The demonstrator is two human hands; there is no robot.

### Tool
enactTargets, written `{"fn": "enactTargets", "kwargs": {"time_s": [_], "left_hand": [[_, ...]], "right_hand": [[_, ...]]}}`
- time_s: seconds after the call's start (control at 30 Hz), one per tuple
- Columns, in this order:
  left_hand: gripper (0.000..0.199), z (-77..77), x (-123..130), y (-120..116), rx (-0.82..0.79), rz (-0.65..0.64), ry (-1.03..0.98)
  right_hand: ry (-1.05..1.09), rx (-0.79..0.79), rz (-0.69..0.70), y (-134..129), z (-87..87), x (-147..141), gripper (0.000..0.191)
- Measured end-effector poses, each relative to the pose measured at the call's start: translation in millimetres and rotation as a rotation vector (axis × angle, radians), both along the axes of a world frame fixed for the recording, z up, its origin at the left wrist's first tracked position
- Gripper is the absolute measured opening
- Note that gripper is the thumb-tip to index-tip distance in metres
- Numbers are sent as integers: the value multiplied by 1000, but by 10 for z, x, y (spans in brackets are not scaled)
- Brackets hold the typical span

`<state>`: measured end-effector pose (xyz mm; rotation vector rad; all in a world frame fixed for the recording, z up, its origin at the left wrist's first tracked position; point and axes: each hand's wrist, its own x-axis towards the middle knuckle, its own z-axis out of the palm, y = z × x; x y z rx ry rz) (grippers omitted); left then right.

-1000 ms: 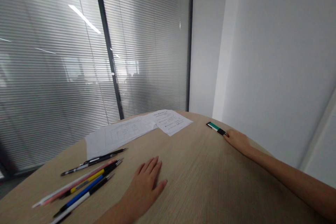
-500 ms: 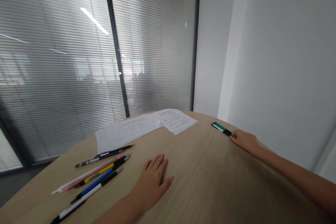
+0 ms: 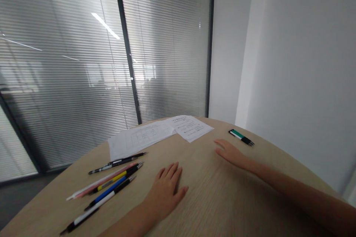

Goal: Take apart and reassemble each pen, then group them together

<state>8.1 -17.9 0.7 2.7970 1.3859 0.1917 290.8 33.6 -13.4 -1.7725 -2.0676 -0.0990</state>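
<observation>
round-edged wood-grained table point(image 3: 205, 181), printed papers point(image 3: 164, 129), pens point(image 3: 112, 181) at left, pen cluster point(image 3: 240, 137) at right

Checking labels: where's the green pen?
Head view, right side: the green pen lies on the table just beyond the right hand, beside a white pen, right of the papers.

Getting a look here at a bare left hand point(image 3: 165, 191) and a bare right hand point(image 3: 228, 152), slim-fingered and round-tipped! Tracing back over narrow wrists point(image 3: 247, 163) to slender forearms point(image 3: 292, 186), widening gently, bare to the edge of view.
</observation>
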Motion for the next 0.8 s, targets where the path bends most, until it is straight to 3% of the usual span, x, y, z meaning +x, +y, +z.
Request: {"fn": "enactTargets", "kwargs": {"time_s": [0.07,0.13,0.23,0.4,0.53,0.63,0.7,0.8], "left_hand": [[57,4,-2,-13,-4,2,0],[57,0,-5,-18,-2,1,-3],[56,-23,-6,-12,1,-2,-15],[57,-13,6,-13,-3,11,-48],[59,264,-23,-12,63,30,27],[31,603,-143,11,81,111,226],[24,786,-277,48,48,229,360],[20,900,-510,151,14,297,421]], "right_hand": [[10,-41,121,-77,-28,-284,45],[55,-111,332,-217,-39,-523,52],[51,-155,515,-450,-37,-736,57],[31,-116,569,-606,-38,-788,49],[16,-118,566,-581,-44,-779,48],[-5,-114,567,-576,-40,-788,48],[-18,-119,565,-581,-34,-794,48],[-24,-123,567,-585,-26,-796,48]]}}
